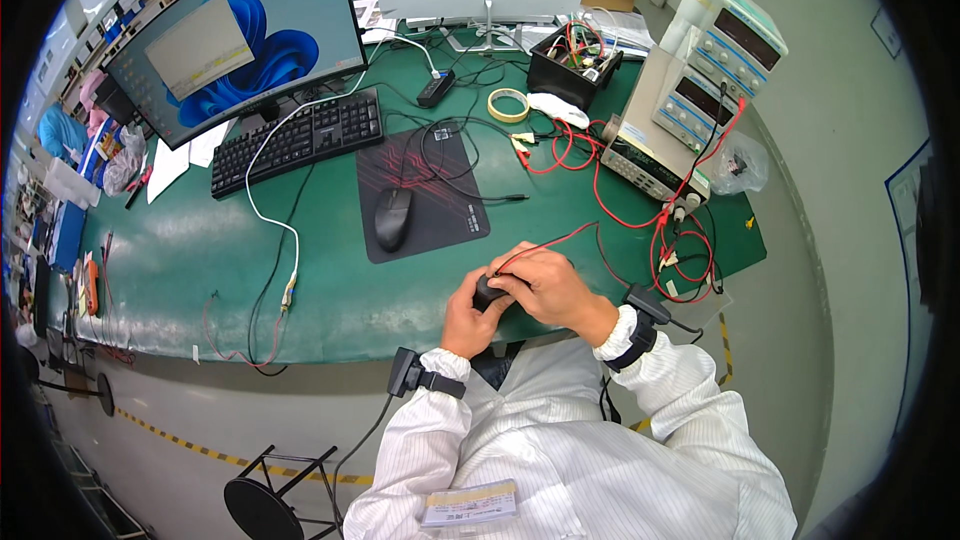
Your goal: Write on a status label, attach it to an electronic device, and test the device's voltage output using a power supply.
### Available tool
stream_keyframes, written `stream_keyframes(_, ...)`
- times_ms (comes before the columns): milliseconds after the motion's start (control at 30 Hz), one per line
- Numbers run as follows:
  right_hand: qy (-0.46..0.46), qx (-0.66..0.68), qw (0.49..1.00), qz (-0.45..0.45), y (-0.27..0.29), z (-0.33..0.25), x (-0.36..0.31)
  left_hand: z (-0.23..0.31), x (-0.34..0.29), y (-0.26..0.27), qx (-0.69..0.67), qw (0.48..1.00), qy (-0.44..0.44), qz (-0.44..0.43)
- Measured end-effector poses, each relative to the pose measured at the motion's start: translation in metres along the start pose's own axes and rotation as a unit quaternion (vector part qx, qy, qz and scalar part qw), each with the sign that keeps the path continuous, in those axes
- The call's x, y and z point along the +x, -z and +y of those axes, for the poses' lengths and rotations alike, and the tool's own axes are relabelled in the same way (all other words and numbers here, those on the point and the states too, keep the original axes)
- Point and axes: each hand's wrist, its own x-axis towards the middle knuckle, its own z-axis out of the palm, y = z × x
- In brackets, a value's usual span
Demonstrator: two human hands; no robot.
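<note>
At the near edge of the green table, both my hands are closed around a small black rounded object (pixel 487 292). My left hand (pixel 468 322) grips it from the left. My right hand (pixel 550 285) holds it from the right, thumb pressed on its top. A red wire (pixel 552 240) runs from beside my right fingers toward the right of the table. Most of the black object is covered by my fingers, so its exact kind does not show. Just beyond my hands lies a dark mouse pad (pixel 440 210) with a black mouse (pixel 393 218).
A black keyboard (pixel 300 143) and a monitor (pixel 235 35) stand at left. Far right are stacked power supplies (pixel 690 105), a bench instrument (pixel 645 165) and tangled red leads (pixel 690 250). A black bin (pixel 570 80) of cables and a tape roll (pixel 508 105) sit farther back.
</note>
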Motion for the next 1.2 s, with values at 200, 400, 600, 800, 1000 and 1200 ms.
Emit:
stream_keyframes(200,-0.025,-0.075,0.996,-0.027,0.014,-0.010,-0.010,-0.003,-0.004,-0.004,0.013,1.000,-0.009,0.012)
stream_keyframes(400,-0.249,-0.010,0.943,0.221,0.027,0.003,-0.055,-0.008,-0.007,-0.003,-0.010,1.000,0.016,0.001)
stream_keyframes(600,-0.241,0.001,0.944,0.223,0.017,0.011,-0.084,-0.016,-0.006,-0.002,-0.027,0.999,0.019,0.000)
stream_keyframes(800,-0.228,0.064,0.957,0.168,0.004,0.009,-0.077,-0.015,-0.011,0.000,0.011,1.000,0.021,0.021)
stream_keyframes(1000,-0.203,0.087,0.960,0.169,-0.018,0.037,-0.084,-0.011,-0.012,-0.001,-0.043,0.996,0.054,0.053)
stream_keyframes(1200,-0.208,0.083,0.958,0.177,-0.022,0.048,-0.090,-0.018,-0.008,-0.004,-0.063,0.996,0.044,0.042)
